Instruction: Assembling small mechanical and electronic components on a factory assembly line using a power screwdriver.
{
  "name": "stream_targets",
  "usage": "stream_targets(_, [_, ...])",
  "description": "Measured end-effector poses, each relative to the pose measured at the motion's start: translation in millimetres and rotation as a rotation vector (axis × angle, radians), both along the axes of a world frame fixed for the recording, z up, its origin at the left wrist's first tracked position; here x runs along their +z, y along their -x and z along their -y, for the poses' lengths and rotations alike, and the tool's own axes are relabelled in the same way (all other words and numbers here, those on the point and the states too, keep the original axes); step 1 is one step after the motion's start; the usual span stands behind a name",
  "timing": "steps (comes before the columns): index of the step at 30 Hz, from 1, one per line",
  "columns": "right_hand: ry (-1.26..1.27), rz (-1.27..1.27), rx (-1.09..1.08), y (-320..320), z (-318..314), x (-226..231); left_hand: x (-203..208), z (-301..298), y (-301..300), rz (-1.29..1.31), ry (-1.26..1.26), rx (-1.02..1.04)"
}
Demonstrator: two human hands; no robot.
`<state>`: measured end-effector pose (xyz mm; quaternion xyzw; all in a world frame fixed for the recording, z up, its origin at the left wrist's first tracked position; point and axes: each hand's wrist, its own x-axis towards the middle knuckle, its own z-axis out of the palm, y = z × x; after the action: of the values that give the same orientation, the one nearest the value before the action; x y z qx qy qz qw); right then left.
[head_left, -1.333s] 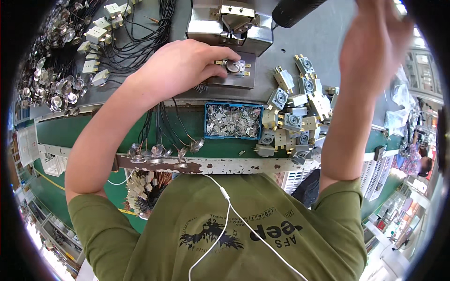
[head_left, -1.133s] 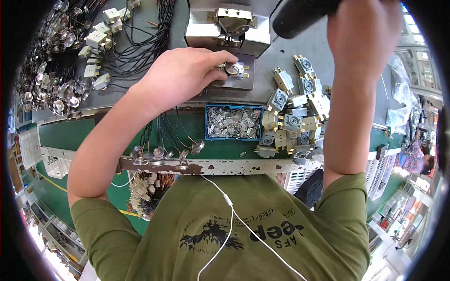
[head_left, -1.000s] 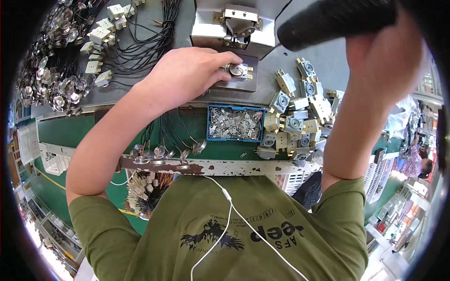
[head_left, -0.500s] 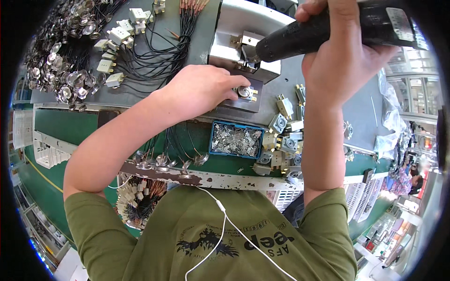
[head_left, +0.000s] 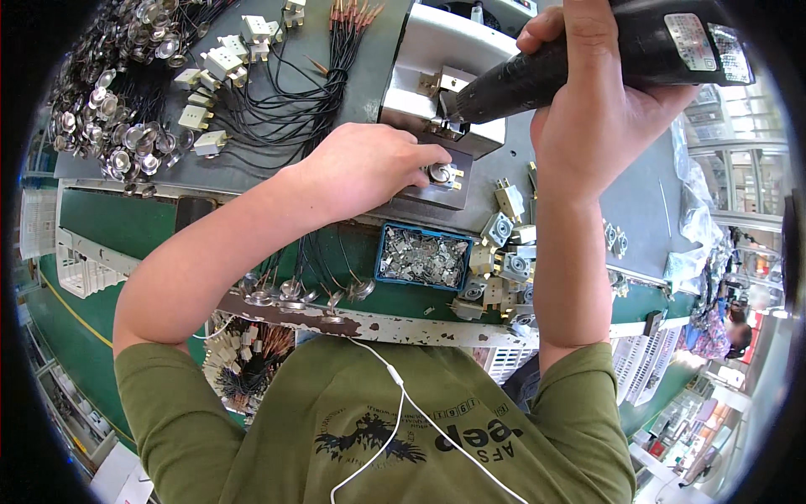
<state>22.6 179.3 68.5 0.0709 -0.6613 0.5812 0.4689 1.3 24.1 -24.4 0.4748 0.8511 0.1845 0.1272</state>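
My right hand (head_left: 583, 126) is wrapped round a thick black tapered power tool (head_left: 537, 88), which looks like an electric screwdriver. The tool slants down to the left. Its narrow end is at a small fitting inside an upright metal bracket (head_left: 409, 99), where the exact contact is hidden. My left hand (head_left: 361, 164) is closed, thumb and forefinger pinching a small round metal-topped part with brass-coloured prongs (head_left: 441, 174). That part rests on a dark metal block (head_left: 441, 199) in front of the bracket; my fingers cover some of it.
A blue tray (head_left: 378, 252) of small metal pieces lies nearer me. Several square sockets (head_left: 497, 228) are heaped beside it. White connectors (head_left: 223, 60), black wires (head_left: 290, 126) and round metal caps (head_left: 126, 155) crowd the left. The worn bench edge (head_left: 395, 328) runs before my body.
My right hand and the black tool have shifted slightly left and down. The left hand keeps its pinch on the round part, and the whole view has moved a little.
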Motion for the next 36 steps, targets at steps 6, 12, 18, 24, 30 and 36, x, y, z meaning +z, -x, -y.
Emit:
stream_targets(6, [0.002, 0.037, -0.075, -4.4, 12.3, 1.8, 1.4, -0.3, -0.9, -0.007, 0.020, 0.002])
stream_targets(12, [-0.012, 0.048, -0.011, -1.6, 11.8, 5.0, -8.3, 1.7, 0.6, -0.062, -0.044, -0.004])
stream_targets(18, [-0.071, 0.174, 0.468, 18.3, -24.7, 13.2, -11.7, 2.4, 1.2, -0.087, -0.058, -0.010])
stream_targets(24, [-0.063, 0.281, 0.514, 24.8, -27.0, 13.0, -7.3, 1.6, -1.2, -0.079, -0.025, 0.007])
stream_targets(30, [0.098, 0.092, 0.033, 11.0, 12.1, 11.9, -5.7, 0.8, -1.3, -0.071, -0.027, -0.002])
stream_targets(36, [0.053, -0.049, 0.026, 3.1, 23.4, 5.0, -6.6, 0.4, -1.5, -0.052, 0.003, 0.011])
